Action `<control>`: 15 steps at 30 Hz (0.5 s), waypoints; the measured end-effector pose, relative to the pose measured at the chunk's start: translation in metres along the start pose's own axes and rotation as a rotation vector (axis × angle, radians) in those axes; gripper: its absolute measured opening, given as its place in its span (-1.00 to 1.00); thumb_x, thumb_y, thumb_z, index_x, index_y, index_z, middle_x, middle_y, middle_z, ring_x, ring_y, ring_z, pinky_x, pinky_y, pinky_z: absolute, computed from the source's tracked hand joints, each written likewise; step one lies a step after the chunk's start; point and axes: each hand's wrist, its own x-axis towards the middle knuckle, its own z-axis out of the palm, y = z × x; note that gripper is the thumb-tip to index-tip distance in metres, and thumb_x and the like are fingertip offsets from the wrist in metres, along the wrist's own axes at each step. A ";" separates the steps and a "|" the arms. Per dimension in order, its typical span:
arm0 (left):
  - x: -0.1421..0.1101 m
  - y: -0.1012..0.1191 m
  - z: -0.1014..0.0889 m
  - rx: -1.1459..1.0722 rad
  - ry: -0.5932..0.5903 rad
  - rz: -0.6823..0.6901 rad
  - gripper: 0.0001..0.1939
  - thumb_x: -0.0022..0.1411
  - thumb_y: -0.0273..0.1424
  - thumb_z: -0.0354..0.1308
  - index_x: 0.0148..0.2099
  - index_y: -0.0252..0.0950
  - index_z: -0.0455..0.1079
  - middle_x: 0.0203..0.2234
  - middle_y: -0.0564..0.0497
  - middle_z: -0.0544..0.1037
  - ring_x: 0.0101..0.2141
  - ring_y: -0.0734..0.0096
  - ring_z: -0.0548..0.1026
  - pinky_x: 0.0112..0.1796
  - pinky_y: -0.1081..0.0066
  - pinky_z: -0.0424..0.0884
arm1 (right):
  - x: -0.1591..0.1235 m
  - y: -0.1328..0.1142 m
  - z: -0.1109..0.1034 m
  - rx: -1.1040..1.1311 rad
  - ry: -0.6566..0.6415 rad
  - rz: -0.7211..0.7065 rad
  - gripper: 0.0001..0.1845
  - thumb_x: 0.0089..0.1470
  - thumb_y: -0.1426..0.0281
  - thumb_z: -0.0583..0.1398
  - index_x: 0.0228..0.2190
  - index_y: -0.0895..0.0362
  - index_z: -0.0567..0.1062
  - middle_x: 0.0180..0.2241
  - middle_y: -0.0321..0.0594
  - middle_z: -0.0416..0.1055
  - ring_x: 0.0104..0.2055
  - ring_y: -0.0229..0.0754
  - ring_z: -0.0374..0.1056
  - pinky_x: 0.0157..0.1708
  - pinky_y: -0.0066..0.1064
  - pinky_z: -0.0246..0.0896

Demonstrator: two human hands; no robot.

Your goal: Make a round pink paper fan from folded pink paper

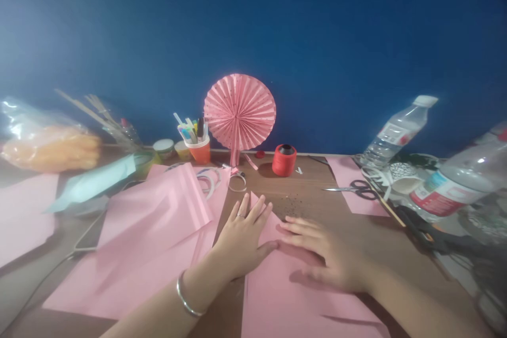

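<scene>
A pink paper sheet (pixel 285 301) lies on the brown table in front of me, its far end narrowing to a corner. My left hand (pixel 243 235) rests flat across its left edge, fingers spread, with a ring on one finger and a silver bangle at the wrist. Over the right part of the same sheet is my right hand (pixel 328 253), fingers stretched out and nothing held; whether it presses on the paper I cannot tell. More pink sheets (pixel 154 222) lie to the left, one folded over.
A pleated pink paper fan (pixel 240 111) stands against the blue wall. Near it are a red thread spool (pixel 284 160) and an orange cup of pens (pixel 199 150). Scissors (pixel 356 189) lie at right, beside plastic bottles (pixel 400 132). A tape roll (pixel 237 182) sits ahead of my left hand.
</scene>
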 end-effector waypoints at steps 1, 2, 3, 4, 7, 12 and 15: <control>0.000 0.000 0.000 0.003 -0.009 -0.001 -0.30 0.16 0.01 -0.18 0.27 -0.17 -0.17 0.23 -0.01 -0.09 0.20 -0.05 -0.28 0.11 -0.03 -0.13 | 0.000 0.000 0.000 -0.007 -0.018 -0.003 -0.36 0.00 0.06 0.09 0.11 -0.11 0.11 0.20 -0.33 -0.06 0.23 0.02 -0.20 0.16 -0.02 -0.33; 0.000 0.000 0.000 0.007 -0.018 0.002 -0.30 0.16 0.00 -0.17 0.27 -0.17 -0.17 0.23 -0.02 -0.10 0.20 -0.04 -0.28 0.11 -0.03 -0.14 | -0.001 0.001 -0.001 -0.013 -0.030 -0.007 -0.35 0.00 0.06 0.10 0.11 -0.12 0.11 0.20 -0.34 -0.07 0.23 0.02 -0.20 0.16 -0.01 -0.34; 0.000 0.000 0.000 0.008 -0.025 0.005 -0.30 0.16 -0.01 -0.16 0.27 -0.18 -0.18 0.23 -0.02 -0.10 0.20 -0.04 -0.29 0.11 -0.03 -0.14 | -0.001 0.001 -0.001 -0.017 -0.041 -0.012 -0.34 -0.01 0.05 0.10 0.12 -0.12 0.10 0.20 -0.34 -0.08 0.23 0.02 -0.20 0.16 -0.01 -0.36; 0.000 0.000 0.000 0.009 -0.029 0.007 -0.30 0.16 -0.02 -0.15 0.27 -0.18 -0.18 0.23 -0.02 -0.11 0.20 -0.03 -0.29 0.11 -0.02 -0.15 | -0.001 0.001 -0.002 -0.018 -0.051 -0.025 -0.33 -0.02 0.04 0.11 0.12 -0.12 0.10 0.20 -0.35 -0.08 0.23 0.03 -0.21 0.17 -0.01 -0.38; 0.000 0.000 0.000 0.004 -0.031 0.009 -0.30 0.15 -0.03 -0.12 0.26 -0.18 -0.16 0.23 -0.03 -0.11 0.20 -0.03 -0.28 0.11 -0.02 -0.15 | -0.003 -0.002 -0.005 -0.005 -0.087 -0.077 -0.21 -0.11 0.02 0.16 0.13 -0.11 0.06 0.22 -0.33 -0.13 0.23 0.06 -0.22 0.17 0.00 -0.44; 0.002 -0.001 0.002 -0.010 -0.021 0.005 -0.31 0.17 -0.03 -0.15 0.27 -0.20 -0.17 0.23 -0.04 -0.11 0.20 -0.02 -0.27 0.11 -0.01 -0.16 | -0.004 -0.008 -0.005 0.001 -0.140 -0.085 -0.07 -0.28 0.04 0.27 0.13 -0.11 0.07 0.24 -0.34 -0.27 0.25 0.14 -0.38 0.15 0.05 -0.45; 0.003 -0.003 0.002 -0.023 -0.008 -0.003 -0.33 0.19 -0.07 -0.15 0.27 -0.18 -0.20 0.23 -0.03 -0.11 0.20 0.04 -0.24 0.12 0.04 -0.15 | -0.005 -0.011 -0.003 0.013 -0.147 -0.059 -0.10 -0.31 0.08 0.29 0.10 -0.09 0.15 0.24 -0.33 -0.27 0.24 0.17 -0.41 0.15 0.06 -0.46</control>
